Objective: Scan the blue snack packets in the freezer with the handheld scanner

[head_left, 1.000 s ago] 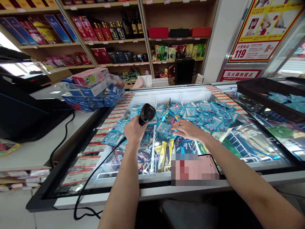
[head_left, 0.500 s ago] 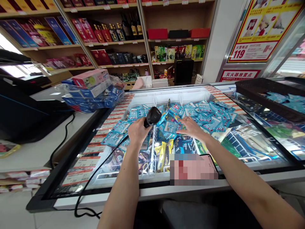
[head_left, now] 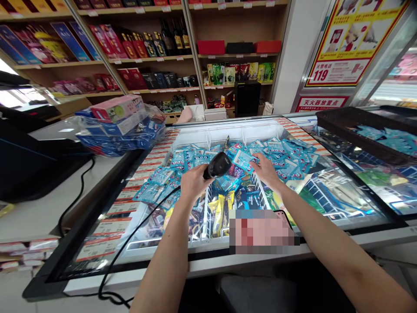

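My left hand (head_left: 194,182) is closed round the handle of a black barcode scanner (head_left: 219,165), whose head points to the right. Its black cable (head_left: 143,221) runs down to the lower left. Between the fingers of my right hand (head_left: 264,170) is a blue packet (head_left: 243,160), held just right of the scanner head with a white label showing. Many similar blue packets (head_left: 283,152) lie spread over the glass top of a chest freezer (head_left: 130,271), on both sides of my hands. Beneath the glass, yellow-wrapped goods (head_left: 219,213) sit in white wire baskets.
A phone (head_left: 263,232), its screen blurred out, lies at the freezer's front edge. Plastic-wrapped blue boxes (head_left: 120,134) stand at the left. At the right is a dark tray (head_left: 345,126) with more blue packets. Stocked shelves (head_left: 156,61) line the back.
My right hand has lifted a blue packet from the pile and holds it beside the scanner. The scanner in my left hand has shifted right and slightly down, turning toward the packet.
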Tool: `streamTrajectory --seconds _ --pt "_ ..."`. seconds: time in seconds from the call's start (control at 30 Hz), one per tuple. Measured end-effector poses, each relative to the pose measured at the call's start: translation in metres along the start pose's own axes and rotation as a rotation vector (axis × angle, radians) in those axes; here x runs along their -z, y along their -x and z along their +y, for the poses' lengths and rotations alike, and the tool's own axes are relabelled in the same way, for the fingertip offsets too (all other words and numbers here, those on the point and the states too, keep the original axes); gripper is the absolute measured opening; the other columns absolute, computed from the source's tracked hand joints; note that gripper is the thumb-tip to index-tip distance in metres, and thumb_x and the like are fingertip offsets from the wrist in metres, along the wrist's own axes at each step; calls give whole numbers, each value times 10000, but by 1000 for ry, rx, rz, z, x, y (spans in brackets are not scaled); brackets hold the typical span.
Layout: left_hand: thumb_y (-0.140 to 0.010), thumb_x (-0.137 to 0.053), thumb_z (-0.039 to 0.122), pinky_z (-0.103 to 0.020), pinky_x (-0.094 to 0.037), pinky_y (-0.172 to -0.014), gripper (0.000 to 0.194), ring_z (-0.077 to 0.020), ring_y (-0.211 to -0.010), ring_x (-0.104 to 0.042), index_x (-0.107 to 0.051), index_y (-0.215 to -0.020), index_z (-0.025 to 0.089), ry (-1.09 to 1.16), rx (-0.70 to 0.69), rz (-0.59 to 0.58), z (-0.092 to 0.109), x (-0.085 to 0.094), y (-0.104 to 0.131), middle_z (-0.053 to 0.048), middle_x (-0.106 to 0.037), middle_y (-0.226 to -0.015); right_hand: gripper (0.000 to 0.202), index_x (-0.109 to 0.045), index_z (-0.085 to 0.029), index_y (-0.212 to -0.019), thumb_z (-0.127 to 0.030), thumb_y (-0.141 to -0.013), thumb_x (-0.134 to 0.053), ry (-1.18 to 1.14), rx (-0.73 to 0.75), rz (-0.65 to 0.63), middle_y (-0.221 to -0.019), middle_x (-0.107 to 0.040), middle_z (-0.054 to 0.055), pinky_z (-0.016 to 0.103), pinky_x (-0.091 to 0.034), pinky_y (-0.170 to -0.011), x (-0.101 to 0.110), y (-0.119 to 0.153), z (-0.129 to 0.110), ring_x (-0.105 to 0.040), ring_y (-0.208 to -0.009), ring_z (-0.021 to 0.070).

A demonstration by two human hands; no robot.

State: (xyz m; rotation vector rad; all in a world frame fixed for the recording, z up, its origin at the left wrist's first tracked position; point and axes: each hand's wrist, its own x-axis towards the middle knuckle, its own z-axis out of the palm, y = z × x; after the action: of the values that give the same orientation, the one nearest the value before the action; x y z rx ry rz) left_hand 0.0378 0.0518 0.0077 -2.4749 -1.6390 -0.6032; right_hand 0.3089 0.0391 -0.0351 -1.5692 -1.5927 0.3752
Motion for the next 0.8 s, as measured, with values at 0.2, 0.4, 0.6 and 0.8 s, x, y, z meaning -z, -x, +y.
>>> streamTrajectory --seconds 0.2,0.4,0.6,0.8 --pt "-764 -546 414 -252 -308 -540 274 -209 -802 -617 -616 -987 270 -15 -28 -38 6 0 0 -11 -680 -916 359 -525 -204 -1110 -421 -825 -491 -81 -23 104 -1003 -645 78 342 -512 -638 4 -3 -4 -646 -656 195" --pt "-764 -552 416 -261 -333 -555 293 -208 -813 -622 -620 -1004 262 -22 -48 -55 9 1 0 -18 -678 -924 348 -525 -202 -1098 -414 -825 -491 -76 -14 89 -1028 -637 82 339 -516 -594 1 -2 -3 -641 -616 183" --pt "-761 -556 417 -261 -352 -576 307 -210 -823 -625 -621 -1017 261 -17 -71 -53 12 0 0 -24 -679 -922 375 -513 -204 -1126 -425 -823 -488 -82 -33 73 -1020 -639 79 335 -519 -579 0 -2 -3 -653 -706 210" --pt "-763 -549 414 -261 -375 -601 329 -220 -845 -625 -621 -1043 258 -9 -47 -62 14 1 0 -35 -681 -944 384 -509 -203 -1144 -418 -828 -483 -84 -45 55 -1037 -630 88 343 -518 -592 1 -1 -5 -655 -688 212"
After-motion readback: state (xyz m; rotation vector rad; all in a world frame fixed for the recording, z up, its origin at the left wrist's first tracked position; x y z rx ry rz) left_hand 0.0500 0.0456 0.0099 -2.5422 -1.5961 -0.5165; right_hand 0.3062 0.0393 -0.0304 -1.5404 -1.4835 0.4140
